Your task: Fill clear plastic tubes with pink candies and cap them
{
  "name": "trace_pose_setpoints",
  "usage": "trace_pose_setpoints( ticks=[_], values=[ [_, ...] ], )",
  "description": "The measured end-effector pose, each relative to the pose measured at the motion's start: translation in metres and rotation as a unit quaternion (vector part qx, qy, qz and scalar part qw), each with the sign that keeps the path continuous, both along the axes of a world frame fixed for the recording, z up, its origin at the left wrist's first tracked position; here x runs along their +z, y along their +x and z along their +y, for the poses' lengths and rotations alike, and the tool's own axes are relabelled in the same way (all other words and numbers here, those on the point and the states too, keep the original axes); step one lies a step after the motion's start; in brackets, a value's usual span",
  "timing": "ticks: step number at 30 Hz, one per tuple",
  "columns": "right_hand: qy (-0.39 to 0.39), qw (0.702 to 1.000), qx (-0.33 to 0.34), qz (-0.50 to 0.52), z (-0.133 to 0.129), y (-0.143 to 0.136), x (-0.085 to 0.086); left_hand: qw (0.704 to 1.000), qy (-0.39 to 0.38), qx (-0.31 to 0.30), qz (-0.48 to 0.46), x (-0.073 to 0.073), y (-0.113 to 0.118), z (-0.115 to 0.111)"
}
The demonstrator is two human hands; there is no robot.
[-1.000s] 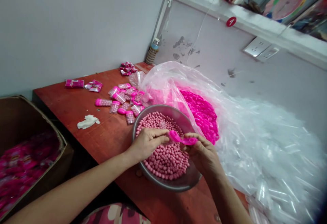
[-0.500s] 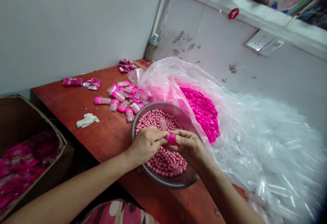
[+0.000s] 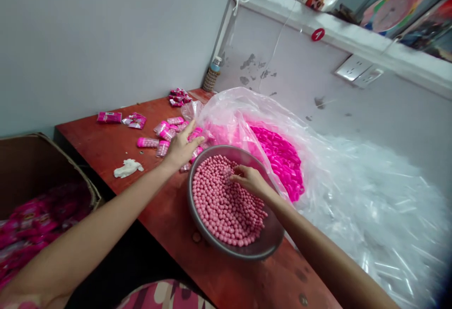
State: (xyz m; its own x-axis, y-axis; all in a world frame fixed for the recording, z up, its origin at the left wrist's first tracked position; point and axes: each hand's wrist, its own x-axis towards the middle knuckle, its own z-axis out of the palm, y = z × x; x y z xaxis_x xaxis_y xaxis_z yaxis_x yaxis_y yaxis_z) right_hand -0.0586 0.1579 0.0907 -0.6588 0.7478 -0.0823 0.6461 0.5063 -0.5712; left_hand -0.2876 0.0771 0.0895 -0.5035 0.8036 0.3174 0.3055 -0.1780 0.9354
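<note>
Currently, far left: cardboard box (image 3: 24, 163) holding pink packets (image 3: 44, 222). Next, on the red counter (image 3: 158, 212), a loose pile of pink-capped tubes (image 3: 162, 148), bead-filled; these appear finished. Left hand (image 3: 181, 151) reaches over the pile, thumb and fingers spread; no grip on anything visible. Centre: grey bowl (image 3: 273, 236), well stocked with pink beads (image 3: 226, 210). Right hand (image 3: 251, 181) is at the beads, fingers curled; cannot tell whether it pinches something. Right: plastic bag (image 3: 240, 99) of pink caps (image 3: 278, 158), then a large heap of clear tubes (image 3: 391, 210). Judged by stock, most remains undone. Change versus half a second earlier: hands then met over the bowl around a pink cap; now well apart.
</note>
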Motion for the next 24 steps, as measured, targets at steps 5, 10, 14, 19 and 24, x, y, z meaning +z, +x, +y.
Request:
trace_pose_setpoints(
  ticks=[5,10,14,19,24],
  values=[
    [-0.017,1.000,0.007,-0.006,0.007,-0.014,-0.020,0.995,-0.009,-0.089,-0.038,-0.014,0.019,-0.031],
    [-0.068,0.997,0.025,0.003,0.011,-0.018,-0.021,0.996,-0.010,-0.071,0.059,-0.002,0.040,-0.044],
    [-0.196,0.975,0.014,0.107,0.000,-0.011,-0.009,0.986,-0.015,-0.097,0.135,0.006,0.051,-0.043],
    [-0.313,0.905,-0.017,0.289,-0.031,0.002,0.003,0.975,-0.045,-0.206,0.074,0.005,0.068,-0.039],
    [-0.177,0.938,0.013,0.298,-0.051,0.022,0.017,0.950,-0.060,-0.303,-0.052,0.002,0.076,-0.033]
  ],
)
